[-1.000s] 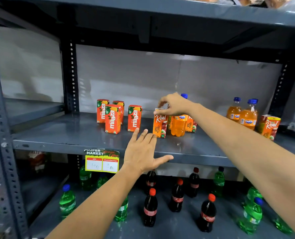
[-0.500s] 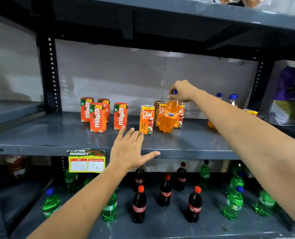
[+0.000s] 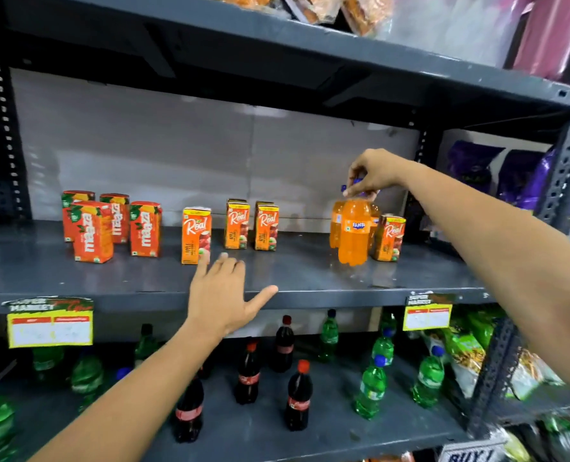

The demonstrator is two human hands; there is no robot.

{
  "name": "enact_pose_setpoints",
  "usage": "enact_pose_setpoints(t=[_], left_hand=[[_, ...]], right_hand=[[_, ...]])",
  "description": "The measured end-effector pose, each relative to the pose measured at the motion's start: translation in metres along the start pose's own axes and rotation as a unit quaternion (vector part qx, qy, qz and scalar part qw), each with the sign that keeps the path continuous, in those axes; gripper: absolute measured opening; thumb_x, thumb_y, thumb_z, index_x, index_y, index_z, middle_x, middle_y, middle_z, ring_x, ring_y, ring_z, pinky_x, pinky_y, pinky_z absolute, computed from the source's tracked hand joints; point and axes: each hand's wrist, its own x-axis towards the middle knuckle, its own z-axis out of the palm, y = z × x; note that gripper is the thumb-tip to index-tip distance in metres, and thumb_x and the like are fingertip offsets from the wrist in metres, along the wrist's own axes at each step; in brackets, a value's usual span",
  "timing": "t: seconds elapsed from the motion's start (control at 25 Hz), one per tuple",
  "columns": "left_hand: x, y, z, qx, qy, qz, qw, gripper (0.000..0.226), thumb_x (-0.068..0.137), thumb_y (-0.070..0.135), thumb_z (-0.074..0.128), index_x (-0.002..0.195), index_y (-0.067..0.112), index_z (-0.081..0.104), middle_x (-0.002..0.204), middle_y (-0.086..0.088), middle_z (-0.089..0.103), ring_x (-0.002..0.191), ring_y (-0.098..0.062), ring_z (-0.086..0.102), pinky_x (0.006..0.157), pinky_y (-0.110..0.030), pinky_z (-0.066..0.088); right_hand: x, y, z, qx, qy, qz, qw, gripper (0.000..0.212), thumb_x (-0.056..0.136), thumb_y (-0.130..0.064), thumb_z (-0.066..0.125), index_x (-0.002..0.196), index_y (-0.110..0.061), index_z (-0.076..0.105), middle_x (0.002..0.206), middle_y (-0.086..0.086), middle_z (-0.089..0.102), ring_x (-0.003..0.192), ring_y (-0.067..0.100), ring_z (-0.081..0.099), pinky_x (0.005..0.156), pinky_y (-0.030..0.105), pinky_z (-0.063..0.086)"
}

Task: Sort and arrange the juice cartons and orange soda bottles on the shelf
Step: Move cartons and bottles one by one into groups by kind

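**shelfwatcher:** Grey metal shelf (image 3: 277, 271) against a pale back panel, drinks on the middle level. Right hand (image 3: 375, 171) reaches in from the right, arm stretched out, fingers (image 3: 352, 191) pinched down on the blue cap of the front orange soda bottle (image 3: 353, 233). That bottle stands upright on the shelf toward the right end, just beside a Real carton (image 3: 389, 238). Left hand (image 3: 225, 295) is out flat over the front edge, fingers spread wide and holding nothing, fingertips just short of the nearest Real carton (image 3: 195, 235).

**cartoncounter:** How many of each?

**shelfwatcher:** Four Maaza cartons (image 3: 92, 231) bunched at the left. Real cartons: one out front, two pairs behind it (image 3: 236, 225), plus the one on the right, so six I think, but the back ones in each pair only show their tops. Soda bottles are hard to count, at least three; the ones behind are mostly hidden by the front one and the hand.

**cartoncounter:** Lower shelf?

**shelfwatcher:** Cola bottles (image 3: 298, 398), five I can see, and a bunch of green bottles (image 3: 370, 388) around them. Left ones are blurry and cut off. Two yellow price tags (image 3: 50, 328) on the shelf edge, print unreadable.
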Motion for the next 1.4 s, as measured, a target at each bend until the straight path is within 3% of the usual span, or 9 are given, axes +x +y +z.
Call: enact_pose_setpoints(t=[0.24, 0.44, 0.6, 0.72, 0.8, 0.96, 1.08, 1.2, 1.4], left_hand=[[0.026, 0.098, 0.007, -0.018, 0.015, 0.029, 0.999, 0.102, 0.075, 0.082, 0.002, 0.12, 0.008, 0.056, 0.125, -0.008, 0.06, 0.134, -0.025, 0.038, 0.117, -0.046, 0.002], [0.041, 0.14, 0.01, -0.008, 0.019, 0.041, 0.999, 0.104, 0.074, 0.081, 0.001, 0.12, 0.007, 0.056, 0.127, -0.01, 0.059, 0.133, -0.026, 0.039, 0.117, -0.047, 0.004], [0.038, 0.148, 0.024, 0.006, -0.01, 0.032, 0.999, 0.104, 0.073, 0.082, 0.001, 0.121, 0.008, 0.056, 0.128, -0.009, 0.059, 0.133, -0.025, 0.04, 0.117, -0.047, 0.005], [0.036, 0.147, 0.03, 0.021, -0.007, 0.032, 0.999, 0.103, 0.076, 0.082, 0.002, 0.119, 0.007, 0.058, 0.124, -0.009, 0.062, 0.129, -0.025, 0.046, 0.116, -0.048, 0.01], [0.037, 0.148, 0.031, 0.023, -0.003, 0.035, 0.999, 0.101, 0.077, 0.081, 0.004, 0.117, 0.007, 0.06, 0.122, -0.009, 0.063, 0.126, -0.025, 0.049, 0.116, -0.048, 0.014], [0.037, 0.148, 0.03, 0.028, -0.001, 0.038, 0.999, 0.099, 0.078, 0.08, 0.006, 0.116, 0.007, 0.061, 0.12, -0.009, 0.065, 0.124, -0.024, 0.051, 0.116, -0.048, 0.017], [0.037, 0.148, 0.029, 0.039, -0.002, 0.04, 0.998, 0.101, 0.077, 0.081, 0.004, 0.119, 0.007, 0.058, 0.123, -0.01, 0.063, 0.127, -0.024, 0.048, 0.118, -0.047, 0.012], [0.035, 0.144, 0.026, 0.051, -0.007, 0.043, 0.998, 0.104, 0.076, 0.082, 0.001, 0.123, 0.006, 0.055, 0.127, -0.01, 0.06, 0.135, -0.024, 0.038, 0.118, -0.049, 0.004], [0.032, 0.115, 0.017, 0.083, -0.018, 0.017, 0.996, 0.116, 0.066, 0.091, 0.0, 0.124, 0.006, 0.054, 0.131, -0.009, 0.058, 0.143, -0.024, 0.022, 0.116, -0.053, -0.005]], right_hand=[[-0.009, 0.071, -0.006, 0.004, -0.012, 0.019, 1.0, 0.025, 0.072, -0.03, 0.079, 0.088, -0.013, 0.069, 0.083, 0.004, 0.069, 0.066, 0.015, 0.064, 0.072, 0.03, 0.054], [-0.013, 0.128, -0.001, 0.073, -0.017, 0.056, 0.996, 0.02, 0.073, -0.019, 0.08, 0.085, -0.009, 0.068, 0.079, 0.012, 0.072, 0.052, 0.018, 0.07, 0.046, 0.021, 0.055], [-0.012, 0.158, 0.02, 0.08, -0.015, 0.062, 0.995, 0.016, 0.076, -0.015, 0.076, 0.085, -0.006, 0.066, 0.084, 0.016, 0.07, 0.059, 0.022, 0.069, 0.045, 0.021, 0.057], [-0.009, 0.167, 0.026, 0.035, -0.005, 0.041, 0.999, 0.016, 0.079, -0.018, 0.074, 0.088, -0.007, 0.067, 0.092, 0.014, 0.069, 0.071, 0.022, 0.066, 0.059, 0.027, 0.058], [-0.004, 0.164, 0.026, -0.053, -0.005, 0.016, 0.998, 0.022, 0.079, -0.025, 0.073, 0.094, -0.009, 0.069, 0.098, 0.011, 0.07, 0.081, 0.02, 0.059, 0.072, 0.029, 0.048], [0.011, 0.138, 0.037, -0.136, -0.081, 0.007, 0.987, 0.046, 0.077, -0.032, 0.072, 0.116, -0.01, 0.061, 0.115, 0.01, 0.065, 0.102, 0.025, 0.059, 0.088, 0.034, 0.049], [0.021, 0.123, 0.056, -0.24, -0.142, 0.024, 0.96, 0.063, 0.078, -0.033, 0.071, 0.134, -0.015, 0.047, 0.129, 0.007, 0.057, 0.117, 0.027, 0.054, 0.095, 0.039, 0.045], [0.028, 0.117, 0.064, -0.341, -0.18, 0.053, 0.921, 0.072, 0.082, -0.034, 0.067, 0.144, -0.024, 0.033, 0.144, 0.003, 0.044, 0.133, 0.029, 0.041, 0.108, 0.05, 0.031], [0.027, 0.117, 0.056, -0.318, -0.19, 0.013, 0.929, 0.069, 0.084, -0.033, 0.064, 0.144, -0.032, 0.03, 0.152, 0.0, 0.036, 0.142, 0.028, 0.027, 0.112, 0.063, 0.013]])
